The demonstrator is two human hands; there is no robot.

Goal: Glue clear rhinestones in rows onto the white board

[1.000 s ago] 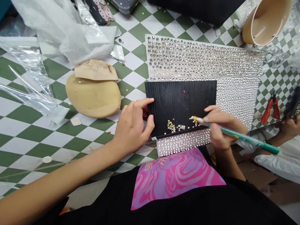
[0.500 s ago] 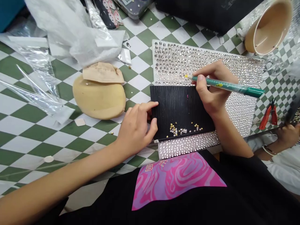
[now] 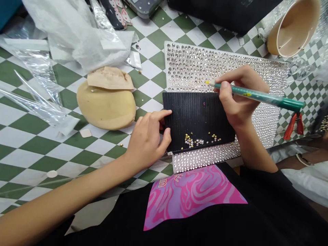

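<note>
Between the thumb and fingers of my right hand (image 3: 239, 99) is a green pencil-like stick (image 3: 266, 95) with a yellow tip. Its tip is over the rows of clear rhinestones on a white sheet (image 3: 189, 68). A black ridged tray (image 3: 194, 116) lies across that sheet, with loose gold and clear rhinestones (image 3: 189, 140) gathered near its lower edge. My left hand (image 3: 148, 138) grips the tray's left edge, forefinger on top and thumb at the side.
Left of the tray sits a yellowish oval pad (image 3: 106, 106) with a beige piece on it. Clear plastic packets (image 3: 41, 65) lie further left. Red-handled pliers (image 3: 294, 126), a tan cup (image 3: 294, 30) and another person's arm (image 3: 307, 157) are on the right.
My right hand has shifted slightly to the right with the stick, whose tip moved along the rhinestone rows. My left hand stays on the tray. The other person's hand has moved.
</note>
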